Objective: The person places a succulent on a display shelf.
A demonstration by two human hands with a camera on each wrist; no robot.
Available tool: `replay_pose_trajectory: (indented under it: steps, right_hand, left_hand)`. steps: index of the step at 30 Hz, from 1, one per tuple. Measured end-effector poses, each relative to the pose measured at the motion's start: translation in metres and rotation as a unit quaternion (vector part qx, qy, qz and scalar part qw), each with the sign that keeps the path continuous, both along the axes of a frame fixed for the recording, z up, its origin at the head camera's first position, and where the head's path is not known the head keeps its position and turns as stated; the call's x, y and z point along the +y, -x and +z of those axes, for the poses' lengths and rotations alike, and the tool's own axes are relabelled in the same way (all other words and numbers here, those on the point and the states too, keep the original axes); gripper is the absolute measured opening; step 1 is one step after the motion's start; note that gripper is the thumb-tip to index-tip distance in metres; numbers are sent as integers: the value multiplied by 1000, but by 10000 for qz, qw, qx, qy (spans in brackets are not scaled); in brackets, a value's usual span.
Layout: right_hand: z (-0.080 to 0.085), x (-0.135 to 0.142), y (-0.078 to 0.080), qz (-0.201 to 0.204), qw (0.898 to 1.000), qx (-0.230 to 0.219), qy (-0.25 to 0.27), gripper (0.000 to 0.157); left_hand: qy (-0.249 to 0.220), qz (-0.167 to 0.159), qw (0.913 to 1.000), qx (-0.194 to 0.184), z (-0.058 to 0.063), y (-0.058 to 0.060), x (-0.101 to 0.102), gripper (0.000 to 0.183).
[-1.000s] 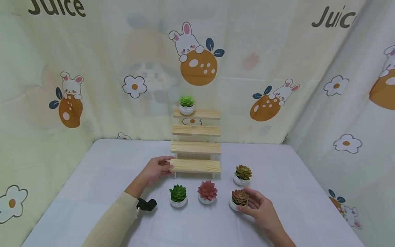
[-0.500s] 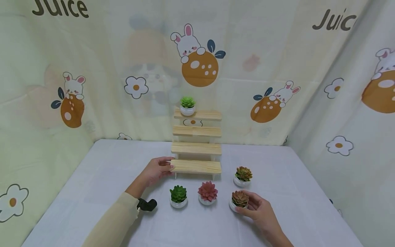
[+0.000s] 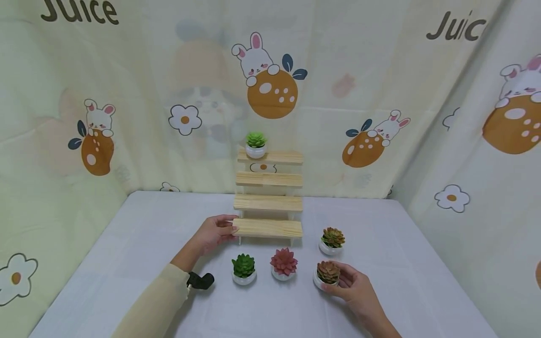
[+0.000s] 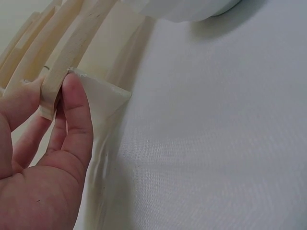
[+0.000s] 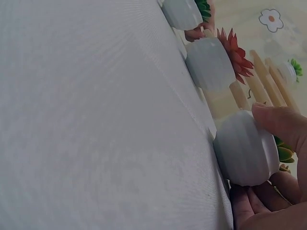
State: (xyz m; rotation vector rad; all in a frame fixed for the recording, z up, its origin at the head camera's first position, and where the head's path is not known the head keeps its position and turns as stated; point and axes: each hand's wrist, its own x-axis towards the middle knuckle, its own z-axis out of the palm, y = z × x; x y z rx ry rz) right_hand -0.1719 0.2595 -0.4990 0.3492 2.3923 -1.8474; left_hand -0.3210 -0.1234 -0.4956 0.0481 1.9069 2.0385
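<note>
My left hand pinches the left end of the lowest board of a wooden tiered shelf; the left wrist view shows thumb and fingers on either face of that board. At the right, my right hand grips the white pot of a brownish succulent, which stands upright on the table. In the right wrist view the thumb lies on the upper side of the pot, with fingers on the opposite side. A bright green succulent sits on the top board, toward its left end.
In front of the shelf stand a dark green succulent and a red succulent, both in white pots. An orange-green succulent stands just behind the brownish one. Printed curtains hang behind and beside the white-covered table.
My right hand's fingers have shifted slightly around the brownish succulent's pot, which stays in place. The left hand keeps its hold on the board. The curtain at the right has moved leftward.
</note>
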Motion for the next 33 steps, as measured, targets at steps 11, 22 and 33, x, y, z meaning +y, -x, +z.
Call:
replay_pose_trajectory:
  steps: [11,22,33]
  right_hand:
    - [0,1,0,48,9999,16,-98,75]
    - [-2,0,1,26,9990,120,-435,75]
    - [5,-9,2,44,9995,273,-139,72]
  left_hand:
    - [-94,53,9999,-111,4,-2,2,49]
    - [-41,11,10000,-60,3,0,0,48]
    - [-20,-8,10000,-61,-1,1,-1,49]
